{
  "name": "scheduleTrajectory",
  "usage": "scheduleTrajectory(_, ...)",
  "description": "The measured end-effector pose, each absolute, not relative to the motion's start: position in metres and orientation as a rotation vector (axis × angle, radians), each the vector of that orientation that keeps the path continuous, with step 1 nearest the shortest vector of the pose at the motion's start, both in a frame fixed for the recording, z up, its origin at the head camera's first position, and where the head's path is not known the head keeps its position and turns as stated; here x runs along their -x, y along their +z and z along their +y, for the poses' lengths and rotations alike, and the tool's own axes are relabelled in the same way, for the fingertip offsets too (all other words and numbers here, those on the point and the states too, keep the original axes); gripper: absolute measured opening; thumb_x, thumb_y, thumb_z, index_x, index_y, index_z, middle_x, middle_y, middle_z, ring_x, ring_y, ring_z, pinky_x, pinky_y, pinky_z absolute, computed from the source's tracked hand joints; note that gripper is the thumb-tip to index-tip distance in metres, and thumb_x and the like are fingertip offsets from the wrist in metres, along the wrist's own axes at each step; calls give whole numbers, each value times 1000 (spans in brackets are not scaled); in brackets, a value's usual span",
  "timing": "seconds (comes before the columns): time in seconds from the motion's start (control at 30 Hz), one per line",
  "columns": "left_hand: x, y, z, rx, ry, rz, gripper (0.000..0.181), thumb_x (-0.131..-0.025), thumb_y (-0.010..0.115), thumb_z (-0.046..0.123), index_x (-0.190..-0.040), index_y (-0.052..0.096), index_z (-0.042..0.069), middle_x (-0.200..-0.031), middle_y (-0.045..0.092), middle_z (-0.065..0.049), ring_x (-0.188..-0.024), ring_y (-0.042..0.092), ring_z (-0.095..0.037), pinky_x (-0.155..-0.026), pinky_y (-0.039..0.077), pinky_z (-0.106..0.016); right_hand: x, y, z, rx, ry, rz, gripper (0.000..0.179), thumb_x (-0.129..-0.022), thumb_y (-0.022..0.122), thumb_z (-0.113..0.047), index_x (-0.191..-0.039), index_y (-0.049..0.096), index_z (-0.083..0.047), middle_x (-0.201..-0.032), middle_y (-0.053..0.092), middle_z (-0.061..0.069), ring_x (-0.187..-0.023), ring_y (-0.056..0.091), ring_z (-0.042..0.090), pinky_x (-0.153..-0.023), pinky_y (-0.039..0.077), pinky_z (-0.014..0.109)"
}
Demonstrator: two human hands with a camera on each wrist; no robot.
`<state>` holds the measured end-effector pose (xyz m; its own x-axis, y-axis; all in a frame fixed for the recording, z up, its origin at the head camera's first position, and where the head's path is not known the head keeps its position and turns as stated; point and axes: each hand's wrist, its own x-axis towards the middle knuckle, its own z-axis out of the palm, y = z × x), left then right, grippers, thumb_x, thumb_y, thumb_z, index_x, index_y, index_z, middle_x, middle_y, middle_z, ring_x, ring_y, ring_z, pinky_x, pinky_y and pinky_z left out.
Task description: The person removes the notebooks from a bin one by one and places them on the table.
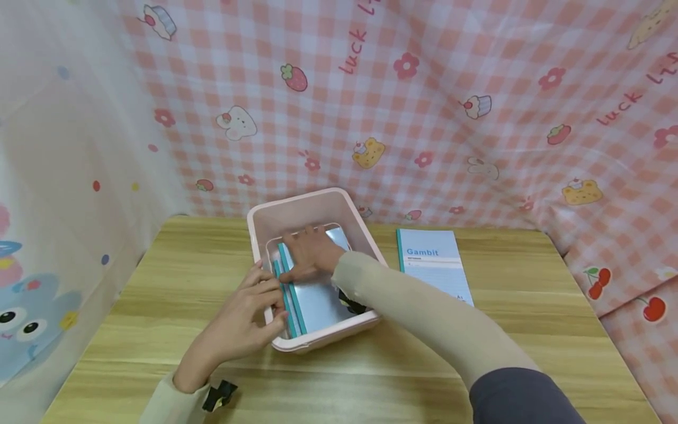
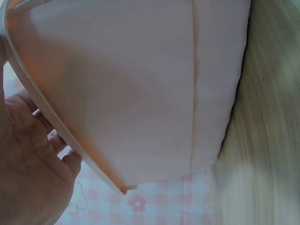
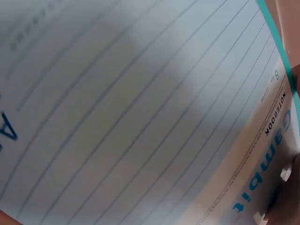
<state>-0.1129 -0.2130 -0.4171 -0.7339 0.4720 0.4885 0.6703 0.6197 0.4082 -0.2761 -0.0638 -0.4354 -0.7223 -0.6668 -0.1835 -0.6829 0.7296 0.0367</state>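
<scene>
I see R hand spread on top notebook in pink bin, gripping nothing; L hand has fingers curled over bin rim. Risk imo: off-ctr R push could skew notebook or crease cover; weak L hold could let bin slide.

Looks like a makeshift, curtained-off nook, too tightly screened to tell home from studio: fitted with a pale wood-grain tabletop, backed by hanging pink-and-white checked cloth printed with strawberries and cupcakes, and flanked at left by white cartoon-print cloth.
</scene>
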Motion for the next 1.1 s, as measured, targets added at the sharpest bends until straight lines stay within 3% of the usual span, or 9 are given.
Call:
scheduleTrajectory(0.27, 114, -418, -213, 938, -837, -2492, 23, -78, 67, 12, -72, 52, 28, -79, 52, 17, -102, 50, -11, -133, 18, -45, 280, -428, -64, 1163, 95, 2790, 85, -81, 56, -82, -140, 41, -23, -134, 60, 6, -127, 54, 30, -107, 45, 50)
scheduleTrajectory(0.57, 113, -418, -212, 932, -838, -2501, 23, -78, 67, 11, -72, 52, 27, -79, 53, 17, -103, 49, -11, -134, 16, -41, 283, -417, -60, 1236, 4, 2832, 83, -84, 55, -77, -144, 40, -22, -140, 54, 6, -132, 50, 28, -109, 41, 50)
scheduleTrajectory(0.8, 113, -418, -213, 917, -822, -2521, 21, -79, 67, 13, -72, 52, 27, -80, 53, 17, -104, 50, -11, -134, 16, -40, 284, -409, -58, 1301, -64, 2865, 69, -85, 56, -71, -132, 44, -22, -131, 55, 4, -121, 51, 25, -101, 42, 46)
scheduleTrajectory(1.1, 114, -419, -215, 906, -838, -2533, 21, -79, 67, 14, -72, 52, 27, -80, 55, 17, -105, 50, -11, -134, 15, -41, 285, -399, -57, 1389, -104, 2980, 69, -82, 57, -70, -131, 46, -24, -126, 57, 1, -113, 51, 21, -96, 42, 42)
